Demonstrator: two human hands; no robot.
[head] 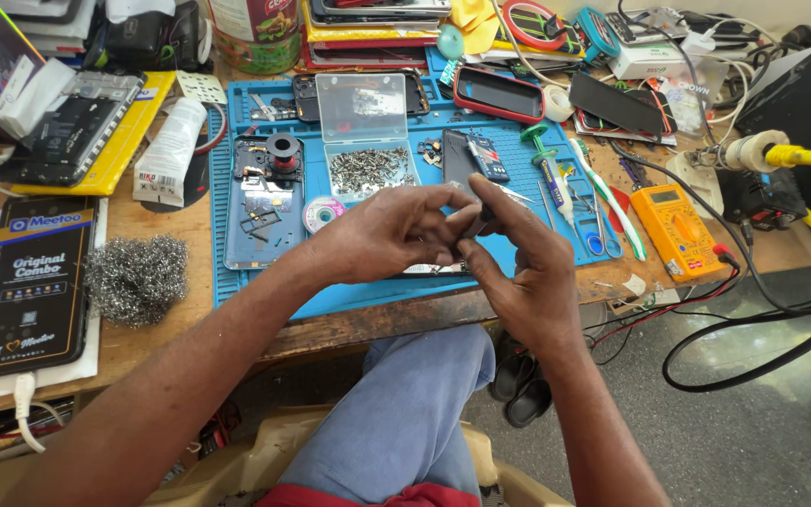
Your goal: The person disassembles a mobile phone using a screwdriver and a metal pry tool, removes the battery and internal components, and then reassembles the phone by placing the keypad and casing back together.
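Left hand (389, 235): closed, fingertips pinched on a small dark part (477, 225).
Right hand (518, 268): pinched on the same part from the opposite side.
Position: part held between both hands, above the blue mat (237, 282).

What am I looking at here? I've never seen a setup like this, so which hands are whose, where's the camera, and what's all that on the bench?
The one picture comes from a camera on the person's head, looking down. Both bare hands are that person's: the left hand and right hand meet over a blue work mat, pinching a small dark part between the fingertips; what it is cannot be told. On the mat lie an opened phone and a clear box of screws. An orange multimeter and a wad of steel wool sit on the wooden bench.
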